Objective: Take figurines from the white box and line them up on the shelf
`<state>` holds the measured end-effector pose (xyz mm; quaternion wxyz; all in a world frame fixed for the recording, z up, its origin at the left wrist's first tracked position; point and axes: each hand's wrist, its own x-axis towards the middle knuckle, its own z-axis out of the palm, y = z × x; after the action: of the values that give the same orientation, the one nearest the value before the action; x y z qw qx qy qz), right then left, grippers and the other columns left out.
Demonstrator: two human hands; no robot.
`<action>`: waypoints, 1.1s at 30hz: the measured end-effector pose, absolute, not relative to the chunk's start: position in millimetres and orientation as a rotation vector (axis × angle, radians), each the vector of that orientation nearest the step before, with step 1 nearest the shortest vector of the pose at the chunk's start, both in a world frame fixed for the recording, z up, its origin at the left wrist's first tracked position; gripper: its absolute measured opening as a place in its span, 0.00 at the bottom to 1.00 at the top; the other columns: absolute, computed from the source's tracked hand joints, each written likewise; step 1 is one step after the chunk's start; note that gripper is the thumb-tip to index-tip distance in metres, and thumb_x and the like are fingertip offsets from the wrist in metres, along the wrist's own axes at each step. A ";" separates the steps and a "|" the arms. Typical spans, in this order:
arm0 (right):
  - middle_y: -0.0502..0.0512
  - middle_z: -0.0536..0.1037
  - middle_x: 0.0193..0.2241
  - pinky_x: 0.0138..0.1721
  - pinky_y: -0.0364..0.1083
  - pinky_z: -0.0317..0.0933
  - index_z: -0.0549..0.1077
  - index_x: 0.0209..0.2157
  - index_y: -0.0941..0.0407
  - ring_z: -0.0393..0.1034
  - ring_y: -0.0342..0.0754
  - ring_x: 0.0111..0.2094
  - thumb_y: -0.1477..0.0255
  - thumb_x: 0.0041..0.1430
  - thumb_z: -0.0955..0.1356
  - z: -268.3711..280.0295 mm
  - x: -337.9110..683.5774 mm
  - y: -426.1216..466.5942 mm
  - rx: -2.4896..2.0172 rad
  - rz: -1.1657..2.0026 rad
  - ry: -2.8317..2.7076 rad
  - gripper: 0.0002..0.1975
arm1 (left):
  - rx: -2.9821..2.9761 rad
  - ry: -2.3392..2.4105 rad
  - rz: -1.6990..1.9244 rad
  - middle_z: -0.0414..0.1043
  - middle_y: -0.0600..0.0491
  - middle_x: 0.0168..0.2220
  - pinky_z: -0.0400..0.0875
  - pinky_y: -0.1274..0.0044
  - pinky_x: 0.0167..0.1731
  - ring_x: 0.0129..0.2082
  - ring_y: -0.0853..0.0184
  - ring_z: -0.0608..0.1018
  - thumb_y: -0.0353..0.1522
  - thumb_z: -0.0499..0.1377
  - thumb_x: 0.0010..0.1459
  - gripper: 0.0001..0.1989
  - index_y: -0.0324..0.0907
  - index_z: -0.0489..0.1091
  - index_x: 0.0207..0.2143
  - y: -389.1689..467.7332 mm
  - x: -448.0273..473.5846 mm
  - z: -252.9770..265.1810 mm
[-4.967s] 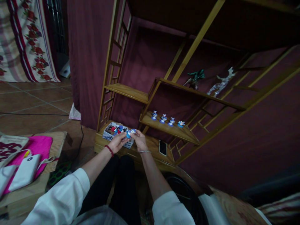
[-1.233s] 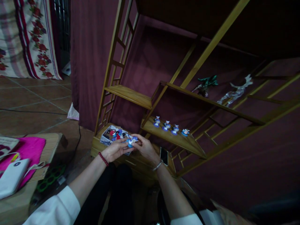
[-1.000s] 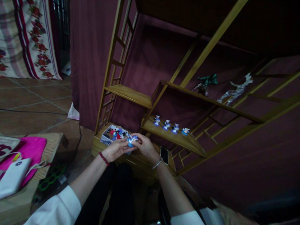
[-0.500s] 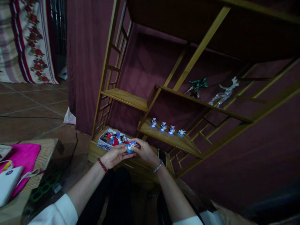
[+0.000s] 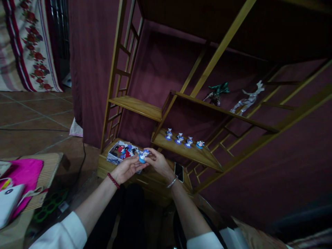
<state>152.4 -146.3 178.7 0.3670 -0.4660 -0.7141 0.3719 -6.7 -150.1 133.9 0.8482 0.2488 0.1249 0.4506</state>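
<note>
Between my two hands is a small purple-and-white figurine [image 5: 143, 156] on a blue round base. My left hand [image 5: 127, 169] grips it at the base from the left, palm turned up. The fingers of my right hand [image 5: 158, 163] close on its right side. Just behind my left hand, a box [image 5: 114, 158] holds several red, black and blue figurines [image 5: 126, 151]. To the right, several similar figurines [image 5: 179, 138] stand in a row on a wooden shelf [image 5: 192, 155]; the rightmost one [image 5: 200, 144] looks lower than the others.
A dark phone [image 5: 178, 172] lies on the cabinet beside my right wrist. Higher up, a green figure [image 5: 217, 93] and a clear deer-like ornament [image 5: 247, 99] stand on another shelf. At left, a low table [image 5: 52, 173] bears a pink cloth [image 5: 31, 169] and a white device [image 5: 11, 204].
The figurine has turned in my fingers and now stands more upright, its white front showing more. Both hands have shifted slightly up and left, and the view has moved a little.
</note>
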 end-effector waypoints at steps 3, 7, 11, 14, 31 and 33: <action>0.51 0.73 0.34 0.31 0.41 0.64 0.67 0.43 0.56 0.68 0.42 0.31 0.70 0.47 0.67 179.4 153.1 -142.9 -1.208 0.947 -1.814 0.18 | 0.495 0.281 0.964 0.72 0.42 0.40 0.60 0.67 0.52 0.44 0.61 0.73 0.24 0.55 0.52 0.07 0.32 0.68 0.35 -146.3 -3.7 136.8; 0.51 0.73 0.32 0.29 0.41 0.64 0.68 0.40 0.57 0.67 0.42 0.29 0.69 0.46 0.68 184.6 156.3 -137.9 -1.184 0.945 -1.788 0.17 | 0.462 0.309 0.978 0.73 0.45 0.36 0.61 0.67 0.51 0.40 0.63 0.74 0.22 0.56 0.50 0.04 0.33 0.68 0.31 -142.1 1.8 145.8; 0.50 0.72 0.32 0.28 0.40 0.63 0.69 0.39 0.56 0.67 0.41 0.28 0.68 0.45 0.68 189.9 162.7 -133.6 -1.150 0.960 -1.775 0.16 | 0.449 0.329 0.970 0.74 0.46 0.33 0.61 0.67 0.51 0.38 0.64 0.75 0.22 0.56 0.50 0.03 0.33 0.68 0.29 -139.9 8.1 154.3; 0.50 0.72 0.31 0.27 0.40 0.63 0.68 0.39 0.56 0.66 0.41 0.27 0.69 0.45 0.68 192.8 168.5 -131.2 -1.153 0.964 -1.770 0.16 | 0.451 0.302 0.963 0.74 0.47 0.32 0.60 0.67 0.51 0.38 0.65 0.75 0.21 0.55 0.50 0.04 0.33 0.69 0.29 -137.9 13.4 158.5; 0.50 0.74 0.32 0.36 0.43 0.63 0.68 0.38 0.56 0.68 0.43 0.32 0.69 0.45 0.68 195.4 197.0 -123.3 -1.155 0.890 -1.670 0.15 | 0.456 0.235 0.922 0.73 0.48 0.35 0.60 0.70 0.52 0.39 0.68 0.74 0.19 0.54 0.51 0.07 0.33 0.71 0.30 -118.5 45.9 166.3; 0.50 0.74 0.33 0.36 0.43 0.63 0.69 0.37 0.56 0.69 0.43 0.32 0.69 0.45 0.68 193.8 198.7 -122.9 -1.138 0.915 -1.633 0.15 | 0.462 0.221 0.922 0.73 0.48 0.35 0.59 0.69 0.53 0.39 0.68 0.74 0.19 0.54 0.50 0.07 0.33 0.71 0.30 -116.9 49.2 164.7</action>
<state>198.7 -122.9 193.8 0.4578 -0.4619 -0.6626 0.3714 49.2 -116.9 164.7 0.8642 0.2204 0.1052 0.4399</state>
